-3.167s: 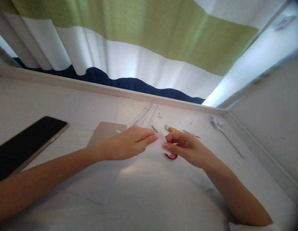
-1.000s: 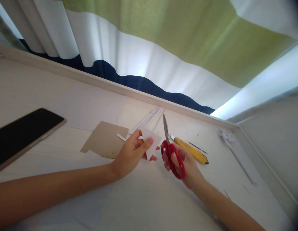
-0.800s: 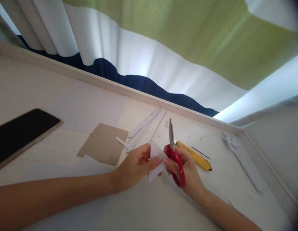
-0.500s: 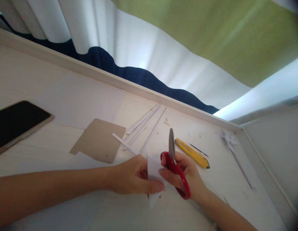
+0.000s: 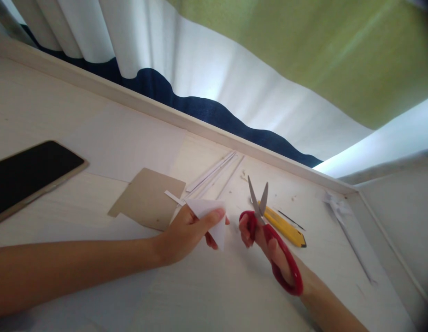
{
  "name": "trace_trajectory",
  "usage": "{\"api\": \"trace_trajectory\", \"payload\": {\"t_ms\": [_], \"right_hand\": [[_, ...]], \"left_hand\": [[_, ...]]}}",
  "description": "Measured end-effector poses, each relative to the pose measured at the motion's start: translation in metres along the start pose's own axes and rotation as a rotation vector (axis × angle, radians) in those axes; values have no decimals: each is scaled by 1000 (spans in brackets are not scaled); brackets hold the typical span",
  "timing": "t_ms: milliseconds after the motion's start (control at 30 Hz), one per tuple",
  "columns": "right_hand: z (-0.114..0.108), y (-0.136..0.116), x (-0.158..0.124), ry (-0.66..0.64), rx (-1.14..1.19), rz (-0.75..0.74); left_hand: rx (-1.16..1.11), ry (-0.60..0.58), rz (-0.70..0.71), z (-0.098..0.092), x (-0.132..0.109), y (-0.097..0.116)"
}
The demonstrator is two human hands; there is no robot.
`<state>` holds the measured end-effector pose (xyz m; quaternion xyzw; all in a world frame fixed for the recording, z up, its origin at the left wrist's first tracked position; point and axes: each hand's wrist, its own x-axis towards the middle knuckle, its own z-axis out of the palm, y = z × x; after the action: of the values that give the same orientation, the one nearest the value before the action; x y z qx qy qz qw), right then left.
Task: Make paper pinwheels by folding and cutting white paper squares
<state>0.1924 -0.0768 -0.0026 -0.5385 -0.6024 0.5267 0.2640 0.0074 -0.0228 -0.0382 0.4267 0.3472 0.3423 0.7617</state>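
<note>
A small folded white paper (image 5: 215, 226) with pointed corners is pinched in my left hand (image 5: 186, 233), the thumb lying across its top. To the right, my right hand (image 5: 265, 246) has its fingers through the loops of red-handled scissors (image 5: 285, 263). Their blades are spread apart and point away from me, clear of the paper. Just behind the scissors, partly covered by them, lies a yellow utility knife (image 5: 283, 226). A brown cardboard piece (image 5: 149, 196) rests beyond my left wrist.
A phone (image 5: 34, 175) lies at the left, near a white paper sheet (image 5: 131, 143). Several thin paper strips (image 5: 214, 170) sit toward the raised back edge (image 5: 165, 120). A thin dark stick (image 5: 291, 219) is beside the knife. Another long strip (image 5: 352, 240) lies far right, below the curtain (image 5: 207, 50).
My hands have moved apart. The left turned the paper and raised it slightly; the right drew back to the right, and the scissors' blades went from closed to spread.
</note>
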Motion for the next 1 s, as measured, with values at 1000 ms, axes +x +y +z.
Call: {"api": "trace_trajectory", "payload": {"t_ms": [1000], "right_hand": [[5, -8, 0, -194, 294, 272]], "left_hand": [[63, -28, 69, -1, -3, -1]]}}
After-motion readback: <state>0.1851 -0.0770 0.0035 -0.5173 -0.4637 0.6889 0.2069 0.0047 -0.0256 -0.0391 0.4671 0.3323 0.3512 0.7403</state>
